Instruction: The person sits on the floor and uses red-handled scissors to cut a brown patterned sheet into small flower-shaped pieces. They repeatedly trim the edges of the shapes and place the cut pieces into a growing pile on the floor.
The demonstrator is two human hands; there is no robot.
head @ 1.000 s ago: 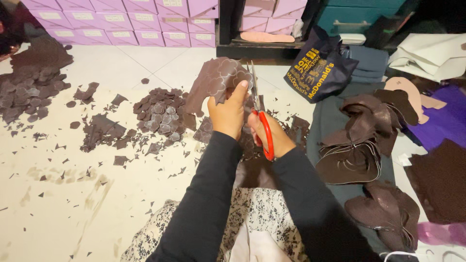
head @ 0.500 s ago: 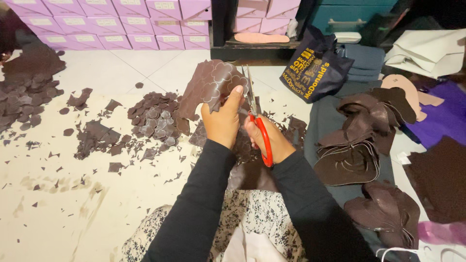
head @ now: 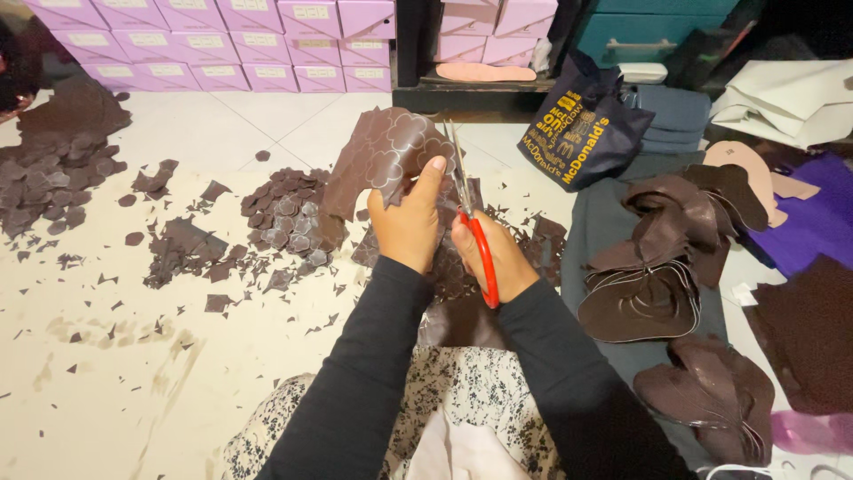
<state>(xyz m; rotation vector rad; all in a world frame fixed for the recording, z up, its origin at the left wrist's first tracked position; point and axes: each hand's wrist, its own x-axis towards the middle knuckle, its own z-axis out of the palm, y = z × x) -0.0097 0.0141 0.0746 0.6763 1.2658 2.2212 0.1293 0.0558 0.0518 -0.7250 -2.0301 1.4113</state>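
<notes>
My left hand (head: 407,224) grips a dark brown leather sheet (head: 384,158) marked with pale scalloped outlines, lifted above the floor. My right hand (head: 491,258) is closed on red-handled scissors (head: 471,233), whose blades point up and away along the sheet's right edge beside my left thumb. Both arms wear black sleeves. A pile of cut brown scalloped pieces (head: 289,216) lies on the floor just left of my left hand.
Brown offcuts (head: 178,244) and a heap of pieces (head: 53,164) litter the pale floor at left. Lilac boxes (head: 222,44) line the back. A dark printed bag (head: 582,124) stands behind. Stacked brown leather shapes (head: 657,284) and purple material (head: 813,222) lie at right.
The view has shifted slightly; both hands stay on the sheet and scissors, with the scissor blades now reaching further up along the sheet's edge.
</notes>
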